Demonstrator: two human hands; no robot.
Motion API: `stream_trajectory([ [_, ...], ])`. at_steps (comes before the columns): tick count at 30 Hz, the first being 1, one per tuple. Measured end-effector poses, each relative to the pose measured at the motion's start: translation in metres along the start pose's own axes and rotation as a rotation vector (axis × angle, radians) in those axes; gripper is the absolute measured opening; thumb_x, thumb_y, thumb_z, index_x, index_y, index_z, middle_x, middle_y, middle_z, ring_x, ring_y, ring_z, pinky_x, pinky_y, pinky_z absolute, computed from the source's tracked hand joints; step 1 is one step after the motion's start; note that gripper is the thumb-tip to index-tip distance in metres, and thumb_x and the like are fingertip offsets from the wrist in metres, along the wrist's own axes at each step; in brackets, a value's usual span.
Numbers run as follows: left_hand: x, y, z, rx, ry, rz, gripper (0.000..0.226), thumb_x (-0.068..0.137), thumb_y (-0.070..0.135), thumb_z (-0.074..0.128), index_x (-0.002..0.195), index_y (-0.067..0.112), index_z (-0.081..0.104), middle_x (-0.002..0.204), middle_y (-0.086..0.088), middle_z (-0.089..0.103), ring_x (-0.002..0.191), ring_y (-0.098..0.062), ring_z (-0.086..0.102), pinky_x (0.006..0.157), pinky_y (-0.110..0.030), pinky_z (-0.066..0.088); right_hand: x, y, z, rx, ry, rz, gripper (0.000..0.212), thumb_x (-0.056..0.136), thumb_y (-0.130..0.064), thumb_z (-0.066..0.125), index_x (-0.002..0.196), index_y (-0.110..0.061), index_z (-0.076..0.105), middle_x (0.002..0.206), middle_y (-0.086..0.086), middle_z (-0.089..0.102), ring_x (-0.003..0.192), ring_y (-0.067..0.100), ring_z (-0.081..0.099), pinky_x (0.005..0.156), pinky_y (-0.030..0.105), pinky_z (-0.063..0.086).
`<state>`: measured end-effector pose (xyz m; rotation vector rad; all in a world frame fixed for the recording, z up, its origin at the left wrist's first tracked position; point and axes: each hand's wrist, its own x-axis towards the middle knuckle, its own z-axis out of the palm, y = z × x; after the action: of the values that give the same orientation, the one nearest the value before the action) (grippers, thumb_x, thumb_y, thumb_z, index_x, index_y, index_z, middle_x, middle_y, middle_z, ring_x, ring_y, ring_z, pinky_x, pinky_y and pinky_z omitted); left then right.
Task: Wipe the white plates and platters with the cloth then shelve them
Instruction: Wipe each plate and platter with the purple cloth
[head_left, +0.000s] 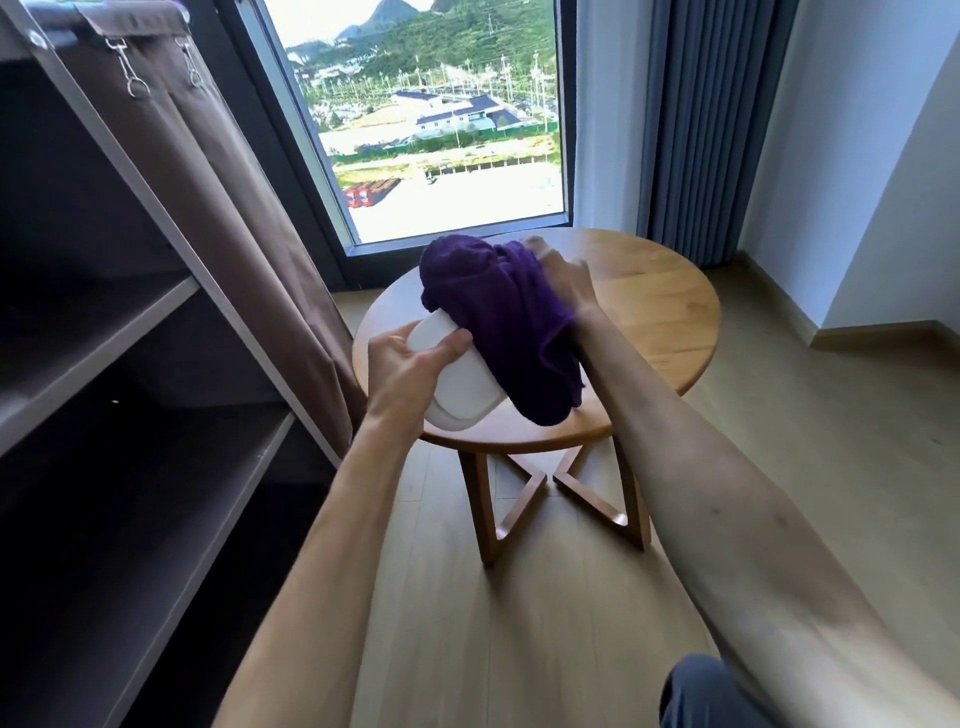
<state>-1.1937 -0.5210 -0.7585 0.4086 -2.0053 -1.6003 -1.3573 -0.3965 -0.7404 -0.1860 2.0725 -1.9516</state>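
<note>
— What can't you make out here?

— Most of the white platter (457, 384). The purple cloth (506, 322) is draped over its far half, so only the near, rounded end shows. The right hand (563, 278) is blurred and half buried in the cloth; its fingers (535, 245) look curled over the bunched top of the fabric, gripping it, though where each finger lies is hard to say. A pale shape just past those fingertips is too smeared to name.

— And the left hand (410, 369)?

— Clearer. The thumb (452, 343) presses on the platter's upper face near the rim, and the other fingers wrap underneath, out of sight, so it holds the platter by its near-left edge.

— How does the platter look?

— Plain white, oblong with rounded corners, a shallow raised rim around a flat well. It is tilted, held above the near edge of the round wooden table (649, 291), with the cloth hanging down beyond the thumb toward the tabletop.

— Anything else cut off?

— The dark shelf unit (130, 332) beside the left hand runs out of view at the left and bottom.
</note>
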Motion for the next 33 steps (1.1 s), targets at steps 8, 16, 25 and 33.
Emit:
stream_trajectory([
  [8, -0.008, -0.021, 0.033, -0.209, 0.137, -0.161, 0.022, 0.079, 0.023, 0.087, 0.094, 0.022, 0.071, 0.078, 0.007, 0.075, 0.08, -0.024, 0.075, 0.061, -0.029, 0.059, 0.011, 0.031, -0.015, 0.004, 0.041, 0.061, 0.084, 0.087, -0.073, 0.055, 0.128, 0.0, 0.061, 0.124, 0.016, 0.066, 0.105, 0.032, 0.063, 0.099, 0.042, 0.048],
  [16, 0.004, 0.009, 0.04, 0.226, 0.15, 0.052, 0.019, 0.087, 0.028, 0.077, 0.072, 0.023, 0.067, 0.065, 0.002, 0.067, 0.064, -0.021, 0.067, 0.057, -0.031, 0.052, -0.028, 0.033, 0.019, -0.206, -0.02, -0.617, 0.074, 0.091, -0.065, 0.04, 0.158, -0.037, 0.024, 0.154, 0.006, 0.039, 0.14, 0.025, 0.038, 0.118, 0.047, 0.028],
  [25, -0.01, 0.012, 0.015, 0.101, 0.097, 0.145, 0.016, 0.085, 0.027, 0.083, 0.089, 0.031, 0.068, 0.087, -0.003, 0.071, 0.08, -0.027, 0.072, 0.069, -0.046, 0.064, -0.022, -0.019, 0.015, -0.208, 0.042, -0.399, 0.05, 0.078, -0.072, 0.059, 0.072, -0.024, 0.071, 0.073, -0.006, 0.069, 0.075, 0.016, 0.063, 0.072, 0.037, 0.048],
  [33, -0.01, -0.007, 0.018, -0.245, 0.299, 0.007, 0.019, 0.084, 0.025, 0.083, 0.095, 0.03, 0.068, 0.094, 0.002, 0.07, 0.094, -0.026, 0.071, 0.07, -0.035, 0.064, -0.023, 0.014, 0.001, 0.457, -0.166, -0.095, 0.068, 0.088, -0.057, 0.069, 0.127, -0.002, 0.063, 0.123, 0.023, 0.067, 0.107, 0.036, 0.065, 0.099, 0.049, 0.052],
])
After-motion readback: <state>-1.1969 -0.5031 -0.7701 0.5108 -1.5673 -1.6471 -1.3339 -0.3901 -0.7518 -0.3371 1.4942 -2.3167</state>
